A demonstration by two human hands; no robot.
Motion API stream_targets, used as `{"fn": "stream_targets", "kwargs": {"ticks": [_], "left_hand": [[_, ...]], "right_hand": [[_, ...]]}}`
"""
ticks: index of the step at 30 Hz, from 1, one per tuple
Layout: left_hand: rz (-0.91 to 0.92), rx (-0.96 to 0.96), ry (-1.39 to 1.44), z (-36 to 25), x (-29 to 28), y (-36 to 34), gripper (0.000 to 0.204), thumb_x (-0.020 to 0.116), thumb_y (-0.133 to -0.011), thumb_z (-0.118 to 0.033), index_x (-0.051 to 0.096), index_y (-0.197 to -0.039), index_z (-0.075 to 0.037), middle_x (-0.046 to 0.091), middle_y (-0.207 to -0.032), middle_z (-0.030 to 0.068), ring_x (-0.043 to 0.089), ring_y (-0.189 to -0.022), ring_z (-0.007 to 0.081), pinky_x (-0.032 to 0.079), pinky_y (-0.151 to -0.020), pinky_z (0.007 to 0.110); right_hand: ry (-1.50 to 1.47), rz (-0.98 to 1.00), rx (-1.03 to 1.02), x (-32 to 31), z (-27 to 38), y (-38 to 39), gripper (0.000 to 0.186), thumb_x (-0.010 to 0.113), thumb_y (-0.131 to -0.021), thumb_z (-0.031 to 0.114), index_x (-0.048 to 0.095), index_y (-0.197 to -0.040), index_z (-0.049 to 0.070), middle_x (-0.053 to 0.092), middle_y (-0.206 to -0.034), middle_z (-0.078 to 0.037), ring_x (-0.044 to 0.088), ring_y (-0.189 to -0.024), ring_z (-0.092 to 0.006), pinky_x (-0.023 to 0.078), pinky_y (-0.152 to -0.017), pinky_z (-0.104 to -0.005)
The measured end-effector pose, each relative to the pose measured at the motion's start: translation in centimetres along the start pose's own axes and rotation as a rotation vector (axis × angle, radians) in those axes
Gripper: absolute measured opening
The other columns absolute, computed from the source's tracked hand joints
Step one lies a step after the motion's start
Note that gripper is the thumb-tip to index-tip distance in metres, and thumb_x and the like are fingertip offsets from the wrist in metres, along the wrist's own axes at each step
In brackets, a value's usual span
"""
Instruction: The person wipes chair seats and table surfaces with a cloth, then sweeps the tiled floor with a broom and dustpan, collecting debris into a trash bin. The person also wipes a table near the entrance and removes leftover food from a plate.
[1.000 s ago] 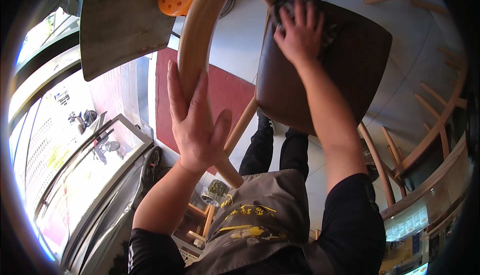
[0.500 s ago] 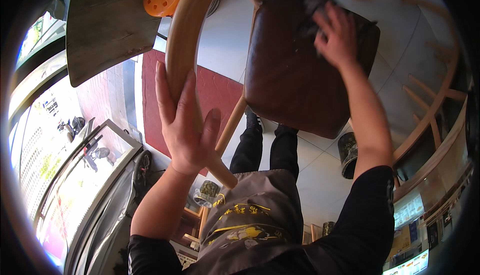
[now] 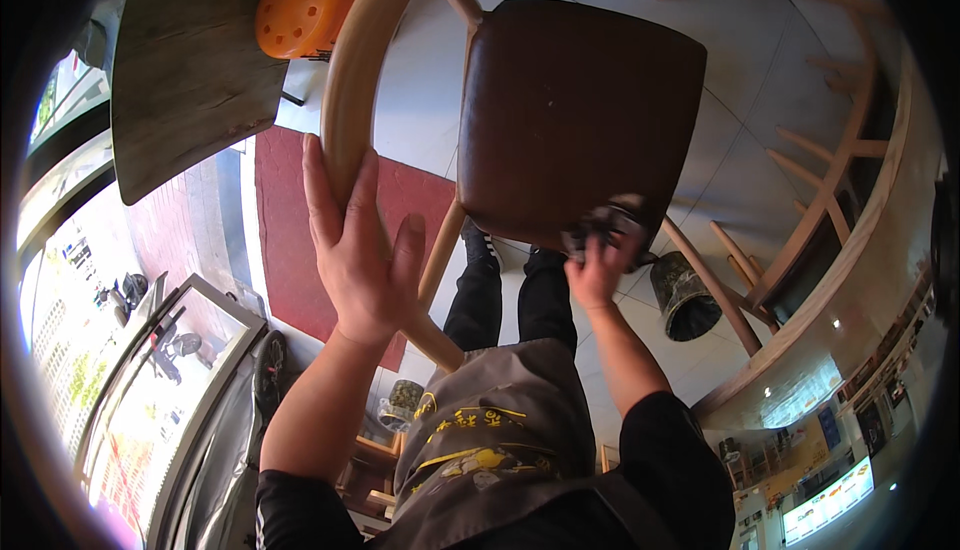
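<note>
A chair with a dark brown padded seat (image 3: 580, 100) and a pale curved wooden rail (image 3: 352, 70) stands in front of me. My left hand (image 3: 355, 260) lies against the rail on its near side, fingers stretched out and thumb apart. At the seat's near right edge, my right hand (image 3: 603, 268) is closed on a dark, crumpled cloth (image 3: 605, 222). Cloth and fingers are somewhat blurred, and the cloth touches the seat's edge. The seat's top is otherwise bare apart from a small pale speck.
A dark bin (image 3: 685, 295) stands right of my right hand. Farther right are wooden chair legs and a curved wooden edge (image 3: 850, 280). At left are a dark tabletop (image 3: 195, 80), an orange stool (image 3: 298, 12) and a red mat (image 3: 330, 220) on the tiled floor.
My right hand has drawn the cloth from the seat's far right part back to its near right edge. My left hand stays on the rail, and the whole view has shifted slightly.
</note>
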State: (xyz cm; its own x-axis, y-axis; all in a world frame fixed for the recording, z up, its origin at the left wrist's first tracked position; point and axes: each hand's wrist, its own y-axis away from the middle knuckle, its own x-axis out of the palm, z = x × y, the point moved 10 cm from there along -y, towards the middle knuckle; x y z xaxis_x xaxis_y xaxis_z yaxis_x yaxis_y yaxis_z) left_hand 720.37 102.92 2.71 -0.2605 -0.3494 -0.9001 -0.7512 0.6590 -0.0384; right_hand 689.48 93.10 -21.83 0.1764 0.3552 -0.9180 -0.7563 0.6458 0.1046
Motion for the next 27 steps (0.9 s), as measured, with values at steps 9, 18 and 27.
{"fn": "stream_targets", "kwargs": {"ticks": [9, 18, 27], "left_hand": [[-0.041, -0.363, 0.337, 3.9, 0.9, 0.8, 0.082, 0.063, -0.081, -0.002, 0.021, -0.152, -0.004, 0.038, -0.147, 0.0201, 0.052, -0.125, 0.0345, 0.048, -0.097, 0.040], [0.089, -0.994, 0.948, 4.4, 3.6, 3.0, 0.026, 0.063, -0.081, -0.007, 0.060, -0.104, 0.005, 0.067, -0.094, 0.0149, 0.069, -0.078, 0.0239, 0.058, -0.068, 0.034], [0.399, -0.801, 0.881, -11.7, 8.1, -2.5, 0.035, 0.067, -0.073, -0.001, 0.060, -0.107, 0.005, 0.066, -0.087, 0.0147, 0.067, -0.072, 0.0216, 0.055, -0.063, 0.032]], "right_hand": [[-0.258, 0.232, -0.883, 3.6, 15.8, -12.2, 0.053, 0.076, -0.070, 0.026, 0.061, -0.120, 0.017, 0.039, -0.150, -0.009, 0.032, -0.141, -0.0322, 0.034, -0.111, -0.0483], [-0.436, -0.408, 0.473, -8.1, -16.9, -15.6, 0.051, 0.079, -0.071, 0.010, 0.062, -0.118, 0.004, 0.057, -0.125, -0.021, 0.054, -0.114, -0.0413, 0.043, -0.097, -0.0482], [-0.831, -0.293, 1.536, -7.2, -13.3, 16.1, 0.042, 0.084, -0.071, 0.025, 0.068, -0.101, 0.000, 0.070, -0.098, -0.011, 0.064, -0.083, -0.0241, 0.050, -0.077, -0.0377]]}}
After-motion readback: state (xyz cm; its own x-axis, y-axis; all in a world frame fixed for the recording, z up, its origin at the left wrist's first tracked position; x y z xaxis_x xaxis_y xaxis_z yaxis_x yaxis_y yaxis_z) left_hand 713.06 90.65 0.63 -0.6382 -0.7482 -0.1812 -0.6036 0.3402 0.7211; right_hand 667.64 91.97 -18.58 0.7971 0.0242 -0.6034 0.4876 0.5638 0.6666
